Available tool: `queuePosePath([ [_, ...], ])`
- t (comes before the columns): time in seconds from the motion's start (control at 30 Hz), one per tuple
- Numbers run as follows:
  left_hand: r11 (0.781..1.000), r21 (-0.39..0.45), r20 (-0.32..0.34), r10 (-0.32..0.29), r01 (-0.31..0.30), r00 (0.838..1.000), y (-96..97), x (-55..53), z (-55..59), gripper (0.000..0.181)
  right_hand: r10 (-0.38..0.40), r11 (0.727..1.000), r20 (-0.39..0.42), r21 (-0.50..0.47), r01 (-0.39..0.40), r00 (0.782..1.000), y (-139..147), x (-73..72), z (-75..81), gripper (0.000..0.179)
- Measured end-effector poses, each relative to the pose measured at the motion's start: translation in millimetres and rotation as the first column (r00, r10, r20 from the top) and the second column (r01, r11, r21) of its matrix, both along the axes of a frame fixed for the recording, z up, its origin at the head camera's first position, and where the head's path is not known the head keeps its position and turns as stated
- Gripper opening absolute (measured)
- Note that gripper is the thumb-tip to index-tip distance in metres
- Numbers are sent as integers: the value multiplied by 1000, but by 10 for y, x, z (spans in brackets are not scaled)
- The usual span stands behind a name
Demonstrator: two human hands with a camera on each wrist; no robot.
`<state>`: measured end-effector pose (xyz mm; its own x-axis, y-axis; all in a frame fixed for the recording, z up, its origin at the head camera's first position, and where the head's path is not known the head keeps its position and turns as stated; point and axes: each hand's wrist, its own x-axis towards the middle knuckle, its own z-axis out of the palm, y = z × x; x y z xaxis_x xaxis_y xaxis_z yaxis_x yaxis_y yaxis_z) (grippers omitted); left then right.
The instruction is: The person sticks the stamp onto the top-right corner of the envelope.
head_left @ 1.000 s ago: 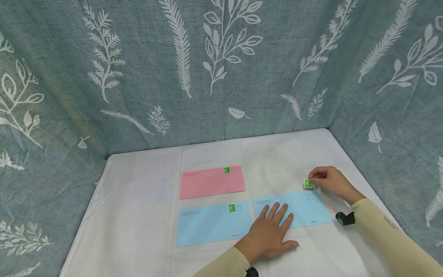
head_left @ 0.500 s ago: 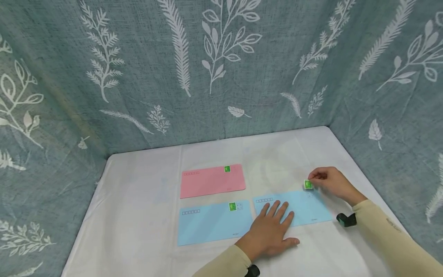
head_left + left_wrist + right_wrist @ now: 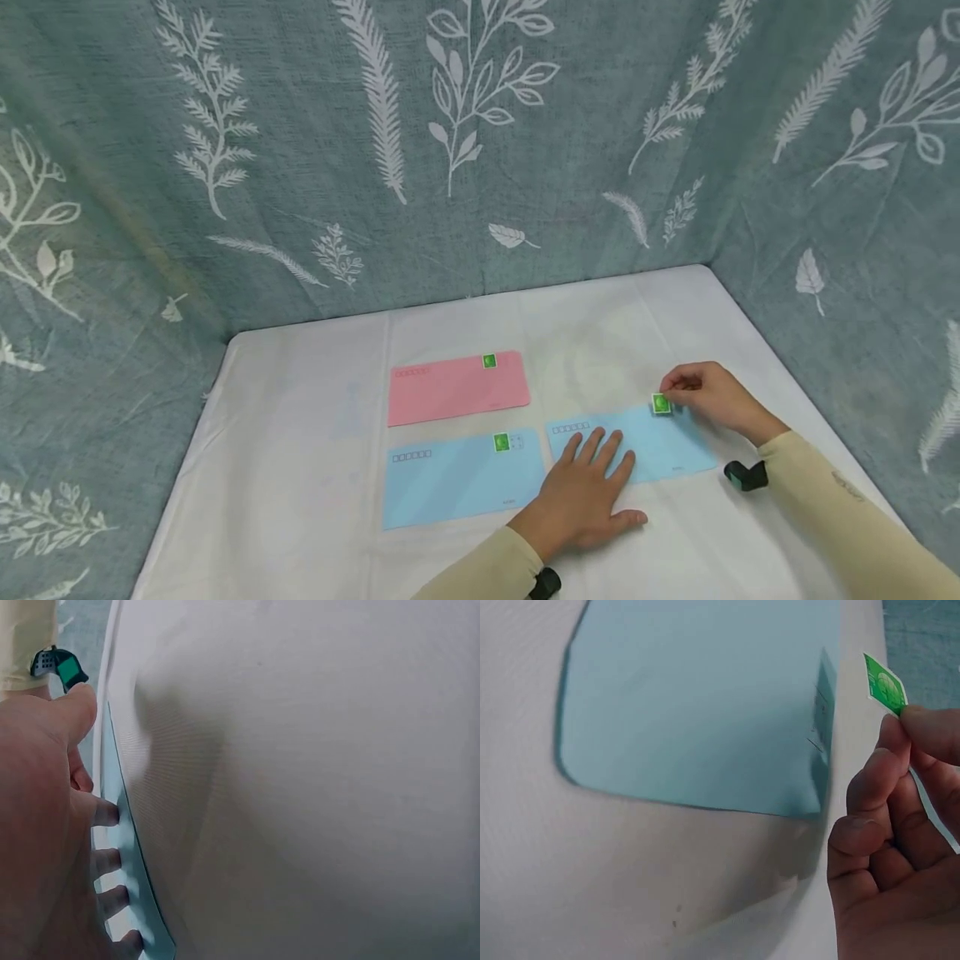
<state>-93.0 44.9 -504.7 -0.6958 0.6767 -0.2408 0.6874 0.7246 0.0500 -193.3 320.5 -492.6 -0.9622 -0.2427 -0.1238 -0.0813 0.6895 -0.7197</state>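
Observation:
My right hand [image 3: 716,400] pinches a small green stamp [image 3: 661,403] with a white border by its corner, between thumb and forefinger. In the head view the stamp overlaps the far edge of the right blue envelope [image 3: 652,458], near its upper right. The right wrist view shows the stamp [image 3: 886,684] tilted in the fingers, above the envelope [image 3: 697,712]. My left hand [image 3: 577,500] lies flat with spread fingers, the fingertips resting on the lower left of that same envelope. In the left wrist view those fingertips [image 3: 112,860] touch its blue surface.
To the left lies another blue envelope [image 3: 457,487] bearing a green stamp [image 3: 502,442]. Behind it is a pink envelope [image 3: 442,396] with a green stamp [image 3: 490,361] at its upper right. A white cloth covers the table [image 3: 300,450]; a patterned green curtain [image 3: 300,167] surrounds it.
The right hand, with the stamp, has shifted slightly left, so the stamp now overlaps the envelope's far edge. The left hand stays in place on the envelope. The head view has shifted a little.

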Motion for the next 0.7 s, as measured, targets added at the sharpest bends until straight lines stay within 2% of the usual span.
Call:
queuePosePath([
  [0.23, 1000, 1, -9, 5, -5, 1000, -2, -7, -16, 85, 30, 999, 8, -10, -30, 1000, -20, 5, -23, 7],
  [0.47, 1000, -6, -33, -2, 2, 999, -1, 7, -29, 85, 17, 1000, 38, 15, -17, 999, -46, 34, -79, 8],
  [0.7, 1000, -4, -48, -4, 4, 999, 31, -10, -50, 84, 12, 999, 2, 41, -12, 1000, -21, 22, -131, 7],
])
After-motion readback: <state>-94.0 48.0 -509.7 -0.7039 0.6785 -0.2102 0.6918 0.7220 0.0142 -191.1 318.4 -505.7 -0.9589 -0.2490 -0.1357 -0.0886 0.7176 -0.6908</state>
